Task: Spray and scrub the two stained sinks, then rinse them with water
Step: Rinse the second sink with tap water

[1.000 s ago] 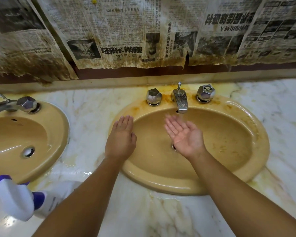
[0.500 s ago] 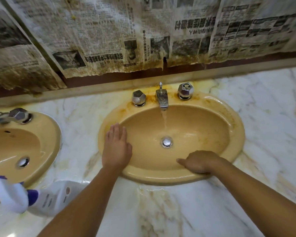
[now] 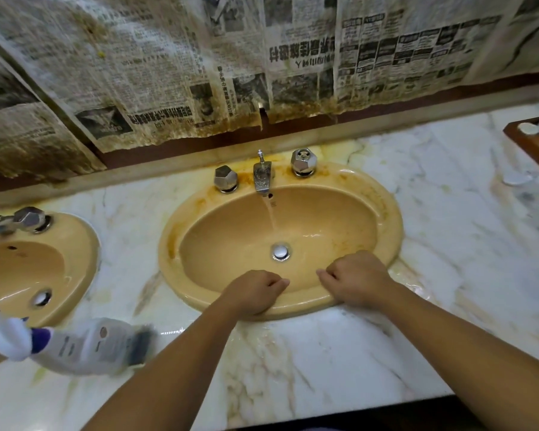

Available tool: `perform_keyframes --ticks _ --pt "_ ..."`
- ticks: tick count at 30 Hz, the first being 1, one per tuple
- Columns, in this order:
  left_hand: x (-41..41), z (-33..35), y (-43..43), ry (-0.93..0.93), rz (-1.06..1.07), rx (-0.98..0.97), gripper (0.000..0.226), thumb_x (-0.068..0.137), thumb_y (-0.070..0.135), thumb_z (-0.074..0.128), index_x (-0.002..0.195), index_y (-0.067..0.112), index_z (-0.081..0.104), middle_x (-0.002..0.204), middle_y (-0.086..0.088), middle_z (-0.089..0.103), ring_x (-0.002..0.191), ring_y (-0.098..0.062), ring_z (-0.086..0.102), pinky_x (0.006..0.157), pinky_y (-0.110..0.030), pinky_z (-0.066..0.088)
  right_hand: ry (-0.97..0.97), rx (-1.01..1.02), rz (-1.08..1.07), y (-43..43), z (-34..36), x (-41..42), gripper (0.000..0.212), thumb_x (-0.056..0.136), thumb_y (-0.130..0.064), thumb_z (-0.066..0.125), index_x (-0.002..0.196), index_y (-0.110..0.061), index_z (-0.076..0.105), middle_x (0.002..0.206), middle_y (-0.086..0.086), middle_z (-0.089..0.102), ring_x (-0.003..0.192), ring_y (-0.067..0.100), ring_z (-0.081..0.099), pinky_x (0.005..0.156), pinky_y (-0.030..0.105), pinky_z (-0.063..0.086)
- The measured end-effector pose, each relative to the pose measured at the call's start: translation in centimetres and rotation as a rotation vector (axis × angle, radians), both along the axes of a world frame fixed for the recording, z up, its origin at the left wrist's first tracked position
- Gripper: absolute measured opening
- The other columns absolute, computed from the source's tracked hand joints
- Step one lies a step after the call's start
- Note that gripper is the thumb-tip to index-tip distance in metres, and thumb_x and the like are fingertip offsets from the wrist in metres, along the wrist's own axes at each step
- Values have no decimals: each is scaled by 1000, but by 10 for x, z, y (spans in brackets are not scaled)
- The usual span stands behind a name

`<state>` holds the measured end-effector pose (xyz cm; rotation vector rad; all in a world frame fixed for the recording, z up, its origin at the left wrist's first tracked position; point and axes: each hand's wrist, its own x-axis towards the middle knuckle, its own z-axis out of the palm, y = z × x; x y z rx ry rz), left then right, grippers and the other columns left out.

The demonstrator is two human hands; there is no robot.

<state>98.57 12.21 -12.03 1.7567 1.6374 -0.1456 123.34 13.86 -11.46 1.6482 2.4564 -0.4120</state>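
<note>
the fingers [image 3: 276, 283] of the left hand [image 3: 252, 295] are curled into the palm and i see nothing between them. the fingers [image 3: 325, 275] of the right hand [image 3: 360, 283] are curled the same way, also with nothing in them. both hands rest on the front rim of the right sink [image 3: 392, 219], near each other but apart. i cannot tell how hard they press.

behind them, at the bottom of the bowl, is the chrome drain [image 3: 281, 252]. a thin stream of water [image 3: 271, 214] falls from the faucet [image 3: 263, 177] into the bowl. the left knob [image 3: 226, 178] and the right knob [image 3: 304, 162] stand on each side of the faucet. brown-orange stains [image 3: 175, 244] lie on the rim around them and along its left side.

the left sink [image 3: 87, 244] is well apart, at the left edge of my view, and only partly seen. the spray bottle [image 3: 75, 346] lies on its side on the marble counter [image 3: 293, 368], just in front of the left sink, and it looks blurred. stained newspaper [image 3: 168, 73] covers the wall behind the counter.
</note>
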Motion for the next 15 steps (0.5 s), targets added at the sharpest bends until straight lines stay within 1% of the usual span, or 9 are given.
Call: perform_keyframes --ticks 1,3,5,6,8,10,13,14,15 --pt "6 2 0 -42 15 -5 45 102 57 45 94 21 71 89 2 71 89 -18 64 87 -40 52 -5 50 -6 1 -2 3 63 104 -51 24 71 -14 63 66 2 63 65 20 52 77 35 38" --pt "12 3 7 -194 141 -57 32 101 48 56 97 22 75 93 2 74 92 -16 69 90 -39 53 9 123 -5 -2 -7 1 57 104 -45 27 69 -15 60 69 4 66 64 21 49 87 36 40" --pt "12 6 18 -425 413 -152 22 98 37 64 103 20 76 105 -4 76 98 -19 73 93 -42 58 37 147 19 -5 -12 3 52 103 -42 29 68 -14 57 69 3 65 65 21 52 86 35 43" --pt "11 5 26 -533 570 -200 21 98 31 66 106 15 76 110 -9 76 100 -23 74 93 -42 60 42 148 43 -3 -13 7 51 101 -42 29 69 -14 58 69 1 64 67 21 54 84 35 44" --pt "4 0 47 -723 871 -274 23 99 20 62 112 5 72 115 -19 74 103 -30 75 92 -41 61 48 174 104 6 -16 21 51 98 -45 28 69 -16 58 68 -2 63 69 19 57 82 35 45" --pt "1 -3 73 -891 1092 -314 26 101 13 57 118 -3 67 113 -24 73 101 -33 75 91 -39 61 40 206 132 15 -17 31 49 95 -48 30 66 -19 59 66 -5 61 68 17 54 81 34 44" --pt "15 0 114 -1085 1275 -351 31 105 13 50 126 -7 60 120 -24 69 106 -33 71 98 -39 56 16 207 151 24 -17 35 45 92 -49 34 68 -20 59 67 -6 59 68 14 46 82 33 43" --pt "22 3 127 -1151 1278 -391 32 107 14 47 128 -8 58 124 -25 67 111 -34 68 103 -41 54 8 202 150 27 -18 36 43 92 -49 36 69 -21 60 67 -7 59 68 13 46 82 33 44" --pt "29 6 138 -1220 1227 -457 34 108 15 45 129 -8 58 128 -26 65 116 -35 66 106 -42 52 2 199 145 30 -18 36 42 92 -49 37 70 -21 60 68 -6 59 69 14 49 82 34 44"
